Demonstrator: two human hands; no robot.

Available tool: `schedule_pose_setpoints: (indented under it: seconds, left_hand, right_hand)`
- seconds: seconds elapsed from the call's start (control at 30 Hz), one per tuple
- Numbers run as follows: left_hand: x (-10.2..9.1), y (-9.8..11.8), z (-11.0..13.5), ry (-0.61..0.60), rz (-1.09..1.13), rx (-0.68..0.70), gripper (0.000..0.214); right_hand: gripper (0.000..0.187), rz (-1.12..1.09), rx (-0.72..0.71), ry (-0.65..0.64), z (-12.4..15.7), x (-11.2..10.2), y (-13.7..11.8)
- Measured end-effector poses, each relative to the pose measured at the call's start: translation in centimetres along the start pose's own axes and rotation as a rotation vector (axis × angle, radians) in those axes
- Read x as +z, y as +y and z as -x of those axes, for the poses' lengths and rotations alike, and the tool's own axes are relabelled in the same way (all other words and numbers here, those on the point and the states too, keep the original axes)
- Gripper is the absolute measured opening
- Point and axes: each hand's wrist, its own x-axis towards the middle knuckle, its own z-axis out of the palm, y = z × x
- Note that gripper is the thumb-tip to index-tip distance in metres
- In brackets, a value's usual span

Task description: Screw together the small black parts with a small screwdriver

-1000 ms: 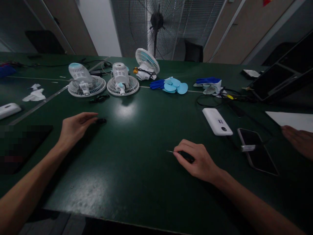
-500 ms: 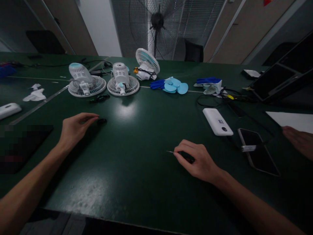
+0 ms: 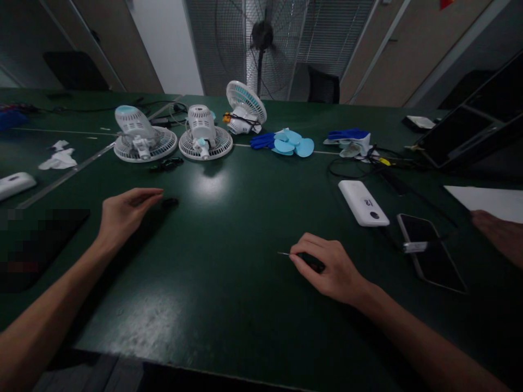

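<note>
My left hand [image 3: 125,213] rests at the left of the green table, thumb and fingers pinched together. Whatever they may hold is too small to make out. Just beyond the fingertips is a small dark thing [image 3: 170,202], perhaps partly shadow. Low on the table to the right, my right hand [image 3: 327,267] is closed on a small screwdriver [image 3: 283,253]. Its thin metal shaft points left, and its dark handle is mostly hidden inside the hand. A light blue fan blade [image 3: 293,144] lies farther back beside blue gloves [image 3: 262,141].
Two white fan heads [image 3: 145,142] [image 3: 206,140] lie face down at the back left, with a third small fan [image 3: 245,109] behind. Right of my right hand are a white power bank [image 3: 363,203] and a phone [image 3: 433,253]. Another person's hand [image 3: 496,234] touches white paper [image 3: 486,200].
My left hand has shifted very slightly left, its fingertips a little farther from the small dark thing. My right hand stays in place with the screwdriver.
</note>
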Motion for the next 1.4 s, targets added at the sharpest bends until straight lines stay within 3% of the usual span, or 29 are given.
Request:
schedule_pose_setpoints:
  seconds: [0.53, 0.77, 1.07, 1.4]
  left_hand:
    - [0.0, -0.8, -0.2, 0.004, -0.161, 0.076, 0.042]
    - [0.7, -0.5, -0.6, -0.092, -0.203, 0.193, 0.044]
    - [0.4, 0.5, -0.5, -0.182, -0.058, 0.078, 0.067]
    - [0.2, -0.5, -0.9, -0.264, 0.064, -0.049, 0.061]
  right_hand:
    - [0.016, 0.027, -0.008, 0.006, -0.1, -0.1, -0.1]
    - [0.016, 0.017, -0.008, -0.002, 0.0, 0.0, 0.0]
    - [0.014, 0.014, 0.002, 0.002, 0.0, 0.0, -0.1]
    - [0.014, -0.011, 0.019, -0.011, 0.1, 0.0, 0.1]
